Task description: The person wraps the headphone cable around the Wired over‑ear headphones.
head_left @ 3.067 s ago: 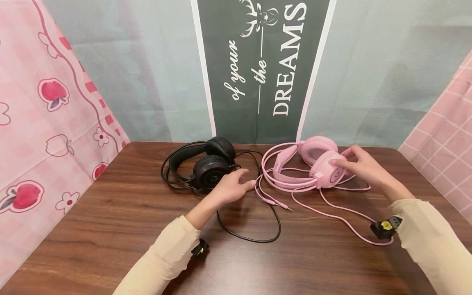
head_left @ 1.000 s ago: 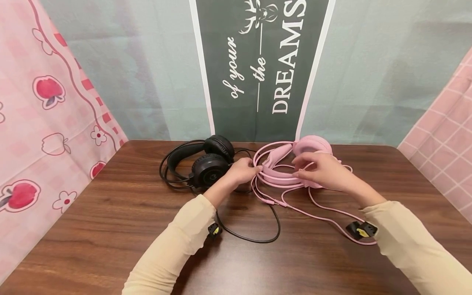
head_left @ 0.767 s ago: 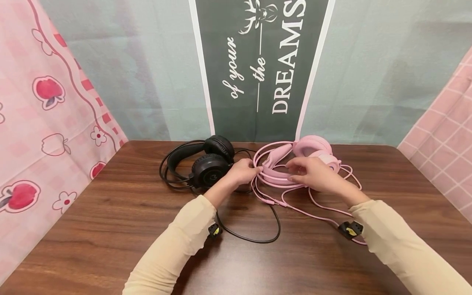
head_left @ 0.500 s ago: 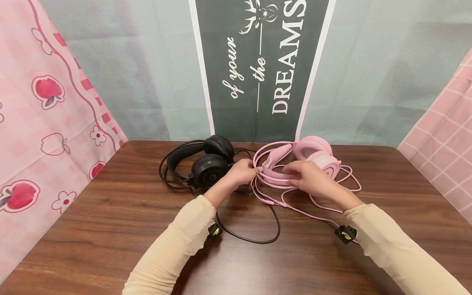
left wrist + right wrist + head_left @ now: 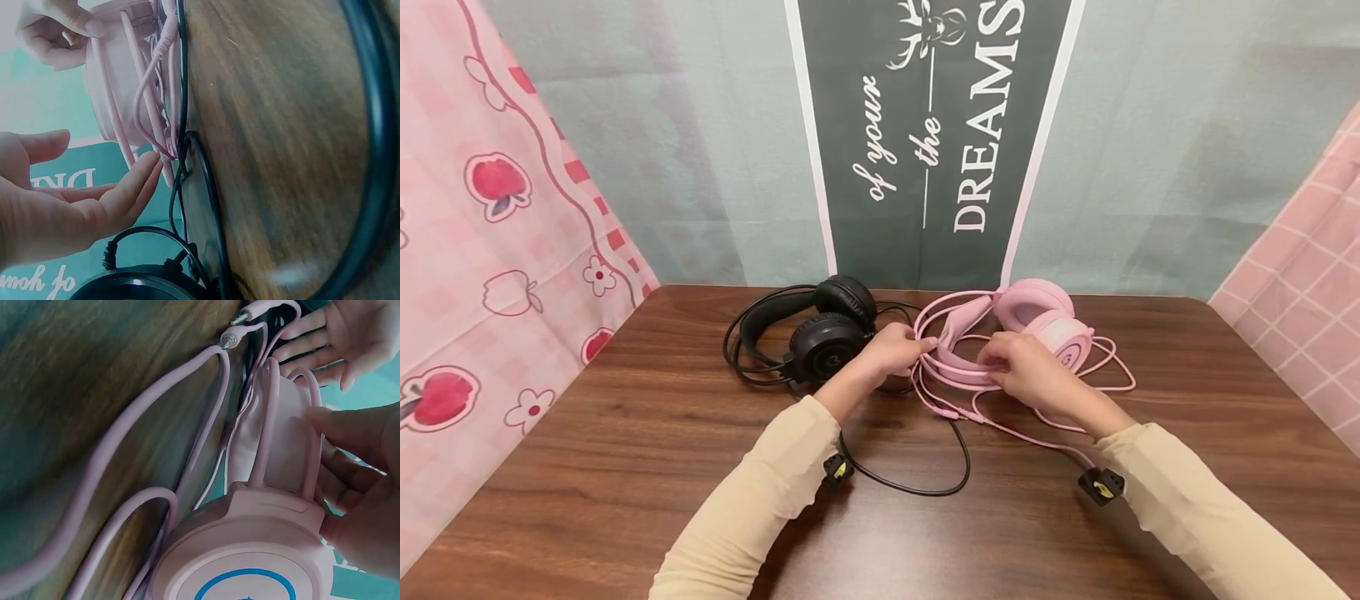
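Observation:
A pair of pink headphones [image 5: 1063,337] lies right of centre near the table's back edge, its headband facing left. My right hand [image 5: 1030,371] pinches the near side of that headband; in the right wrist view the thumb [image 5: 337,422] presses on the outer tube, with the fingers behind the band. At the headband's left end is my left hand [image 5: 891,350]. The left wrist view shows its fingers [image 5: 128,190] extended, the tips close to the pink tubes; contact is unclear. Black headphones [image 5: 827,348] lie just left of that hand.
Two pink plugs [image 5: 231,339] lie on the wooden table [image 5: 895,550] below the headband. A black cable [image 5: 925,493] loops toward the front, and pink cable [image 5: 1123,379] trails on the right. A grey-green curtain [image 5: 730,167] hangs behind the table.
Since the earliest frame, my right hand has moved left from the pink ear cup to the headband and pinched it. My left hand has shifted up and right; the pink headphones sit slightly further left.

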